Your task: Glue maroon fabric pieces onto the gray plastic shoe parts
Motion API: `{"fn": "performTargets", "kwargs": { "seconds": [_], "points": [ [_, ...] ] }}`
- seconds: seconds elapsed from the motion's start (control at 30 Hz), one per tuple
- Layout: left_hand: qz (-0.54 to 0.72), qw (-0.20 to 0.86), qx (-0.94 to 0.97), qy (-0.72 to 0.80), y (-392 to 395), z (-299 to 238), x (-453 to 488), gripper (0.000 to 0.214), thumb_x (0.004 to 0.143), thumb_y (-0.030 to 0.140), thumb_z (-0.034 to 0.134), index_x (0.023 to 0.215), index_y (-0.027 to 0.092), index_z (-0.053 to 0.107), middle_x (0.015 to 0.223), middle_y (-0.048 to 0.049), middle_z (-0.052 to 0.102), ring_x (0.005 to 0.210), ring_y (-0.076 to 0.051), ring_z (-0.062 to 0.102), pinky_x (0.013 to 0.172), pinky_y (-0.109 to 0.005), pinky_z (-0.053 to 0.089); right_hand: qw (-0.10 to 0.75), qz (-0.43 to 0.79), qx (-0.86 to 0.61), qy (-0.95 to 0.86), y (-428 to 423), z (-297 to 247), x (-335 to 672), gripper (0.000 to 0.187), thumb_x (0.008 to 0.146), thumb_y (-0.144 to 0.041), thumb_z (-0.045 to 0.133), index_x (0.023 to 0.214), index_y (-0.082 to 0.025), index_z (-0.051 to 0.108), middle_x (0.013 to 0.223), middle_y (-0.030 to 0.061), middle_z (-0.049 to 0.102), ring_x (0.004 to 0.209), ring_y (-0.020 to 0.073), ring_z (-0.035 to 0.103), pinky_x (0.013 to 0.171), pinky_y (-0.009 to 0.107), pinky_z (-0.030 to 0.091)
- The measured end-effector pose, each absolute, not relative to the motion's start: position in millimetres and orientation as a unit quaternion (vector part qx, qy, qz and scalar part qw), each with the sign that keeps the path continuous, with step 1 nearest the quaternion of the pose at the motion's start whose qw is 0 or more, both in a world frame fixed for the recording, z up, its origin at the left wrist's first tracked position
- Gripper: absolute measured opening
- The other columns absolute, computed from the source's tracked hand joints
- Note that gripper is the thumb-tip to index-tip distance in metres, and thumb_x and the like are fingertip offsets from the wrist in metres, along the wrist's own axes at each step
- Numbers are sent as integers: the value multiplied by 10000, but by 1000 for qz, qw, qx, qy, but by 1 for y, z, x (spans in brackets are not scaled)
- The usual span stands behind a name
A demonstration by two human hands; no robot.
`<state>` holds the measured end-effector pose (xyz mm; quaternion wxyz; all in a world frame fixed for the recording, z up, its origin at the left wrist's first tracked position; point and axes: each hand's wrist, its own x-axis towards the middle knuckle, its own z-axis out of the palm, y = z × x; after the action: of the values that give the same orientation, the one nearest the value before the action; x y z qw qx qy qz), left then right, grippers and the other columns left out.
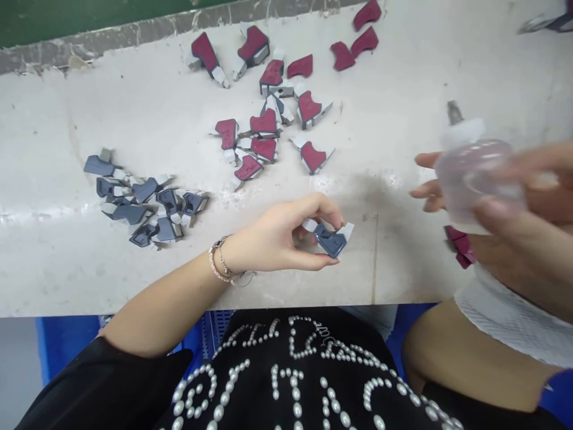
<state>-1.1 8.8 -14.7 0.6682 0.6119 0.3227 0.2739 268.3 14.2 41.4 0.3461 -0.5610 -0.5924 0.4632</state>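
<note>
At four o'clock, the slate-blue piece [329, 240] pinched in the left hand [273, 236] shows pale grey ends. At three o'clock, the bottle [477, 179] in the right hand [526, 239] is translucent pink with a white cap, and a white ribbed cuff [505, 316] circles that arm. Maroon-and-pale-grey pieces [264, 122] scatter around twelve o'clock; slate-and-grey pieces [143, 190] lie at nine. The off-white bench [67, 269] carries grey scuffs, with a green strip [89, 15] at eleven. Royal-blue crates [67, 349] show at seven, and a black top [264, 358] at six bears pearl-white beaded lettering [295, 391]. A pale beaded bracelet [219, 260] rings the left wrist.
</note>
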Motion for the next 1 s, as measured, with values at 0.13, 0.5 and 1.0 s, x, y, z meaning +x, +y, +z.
{"fn": "performTargets", "kwargs": {
  "seconds": [0.13,0.5,1.0],
  "points": [
    [261,673,606,334,9,-15,-1,336,770,266,813,993,180,577,1056,-79,690,799,-116,647,654,-217,583,374,485,-521,-595,23,35,245,642,791,-211,820,1352,-411,581,1075,15,645,1052,254,643,953,457,540],
    [242,654,606,383,8,-14,-1,395,741,374,865,962,176,604,1119,-106,735,813,-141,701,662,-257,621,276,413,-574,-651,10,18,260,507,818,-347,791,1274,-316,571,1450,34,580,1369,295,519,1153,526,418],
    [258,632,622,383,7,-17,1,402,714,365,885,936,178,606,1098,-86,731,770,-110,682,634,-220,605,48,267,-776,-569,23,16,319,402,764,-611,749,883,-238,660,925,108,738,809,325,674,682,482,503]
  ]
}}
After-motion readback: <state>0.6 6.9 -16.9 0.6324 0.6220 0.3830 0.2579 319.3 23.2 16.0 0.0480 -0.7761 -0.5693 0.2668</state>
